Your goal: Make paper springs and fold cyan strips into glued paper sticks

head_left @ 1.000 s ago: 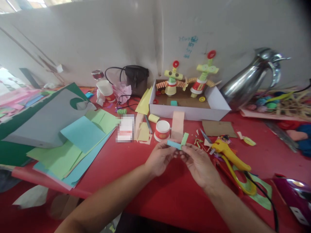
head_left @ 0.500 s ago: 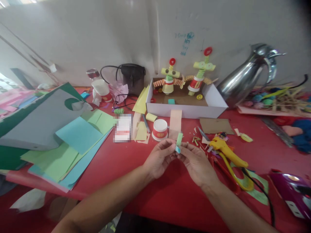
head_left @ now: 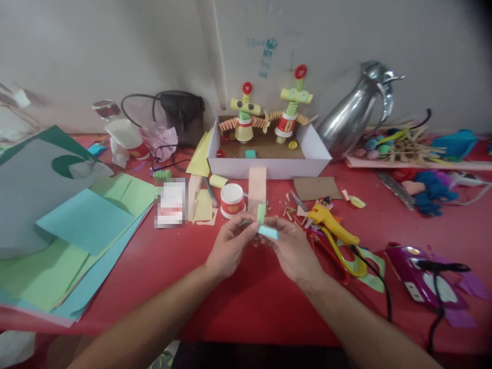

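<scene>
Both my hands meet over the red table (head_left: 269, 302) and pinch two crossed paper strips. My left hand (head_left: 230, 247) grips the joint, from which a green paper strip (head_left: 261, 212) sticks upward. My right hand (head_left: 290, 247) pinches the blue paper strip (head_left: 268, 232), which lies across toward the right. The fingers of both hands are closed on the paper.
Behind my hands stand a red-and-white paper cup (head_left: 231, 200), a peach paper strip (head_left: 257, 187) and a white box (head_left: 269, 166) holding two paper-cup figures (head_left: 244, 119). A yellow glue gun (head_left: 332, 228) and scissors lie right. Coloured paper sheets (head_left: 84, 220) lie left; a steel jug (head_left: 353, 115) stands back right.
The view has swung to the right, so everything sits further left. The blue strip, short and tucked half a second ago, now lies folded out toward the right between my fingers.
</scene>
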### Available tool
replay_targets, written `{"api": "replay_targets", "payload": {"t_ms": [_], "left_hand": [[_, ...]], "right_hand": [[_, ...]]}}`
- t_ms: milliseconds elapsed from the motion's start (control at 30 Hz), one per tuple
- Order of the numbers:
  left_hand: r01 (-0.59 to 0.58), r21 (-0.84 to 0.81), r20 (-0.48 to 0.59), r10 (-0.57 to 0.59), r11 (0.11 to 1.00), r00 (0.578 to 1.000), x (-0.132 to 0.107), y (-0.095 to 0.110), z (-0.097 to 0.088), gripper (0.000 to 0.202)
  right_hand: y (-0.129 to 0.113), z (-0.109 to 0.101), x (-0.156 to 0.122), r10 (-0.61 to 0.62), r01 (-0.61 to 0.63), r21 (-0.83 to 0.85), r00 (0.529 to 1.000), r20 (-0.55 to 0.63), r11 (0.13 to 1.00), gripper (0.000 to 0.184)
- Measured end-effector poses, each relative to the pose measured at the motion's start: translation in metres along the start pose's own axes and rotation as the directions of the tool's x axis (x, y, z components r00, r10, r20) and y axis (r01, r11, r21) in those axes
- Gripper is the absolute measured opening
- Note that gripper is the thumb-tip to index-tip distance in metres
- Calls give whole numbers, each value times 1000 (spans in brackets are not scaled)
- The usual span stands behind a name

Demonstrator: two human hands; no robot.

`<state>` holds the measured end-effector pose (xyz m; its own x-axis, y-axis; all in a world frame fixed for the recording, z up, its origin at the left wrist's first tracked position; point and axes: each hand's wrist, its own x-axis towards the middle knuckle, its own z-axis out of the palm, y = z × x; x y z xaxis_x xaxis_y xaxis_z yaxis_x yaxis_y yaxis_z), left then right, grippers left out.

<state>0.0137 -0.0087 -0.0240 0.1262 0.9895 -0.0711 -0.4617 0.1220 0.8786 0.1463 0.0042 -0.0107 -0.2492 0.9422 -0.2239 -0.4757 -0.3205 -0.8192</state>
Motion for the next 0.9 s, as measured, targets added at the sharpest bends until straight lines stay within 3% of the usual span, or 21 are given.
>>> {"api": "replay_targets", "payload": {"t_ms": [133,500,733,800,900], "left_hand": [[-66,96,-13,67,993,998,1,-1,-1,16],[-149,152,-31,156,977,987,2,-7,-4,12],[-235,319,-116,284,918,952,1,-7,-4,12],[-235,301,-111,279,924,954,0,-8,-3,12],[-185,147,-76,198,972,977,0,-7,-3,14]], "right_hand": [[1,-3,1,-7,7,-20,1000,-1,1000,18],[-3,-3,-1,-18,21,-46,998,59,999,21],[2,-4,-3,-39,44,-98,998,58,994,27],[3,-4,-2,-52,56,-119,998,36,991,25],[2,-3,0,-44,46,-58,998,34,997,19]]}}
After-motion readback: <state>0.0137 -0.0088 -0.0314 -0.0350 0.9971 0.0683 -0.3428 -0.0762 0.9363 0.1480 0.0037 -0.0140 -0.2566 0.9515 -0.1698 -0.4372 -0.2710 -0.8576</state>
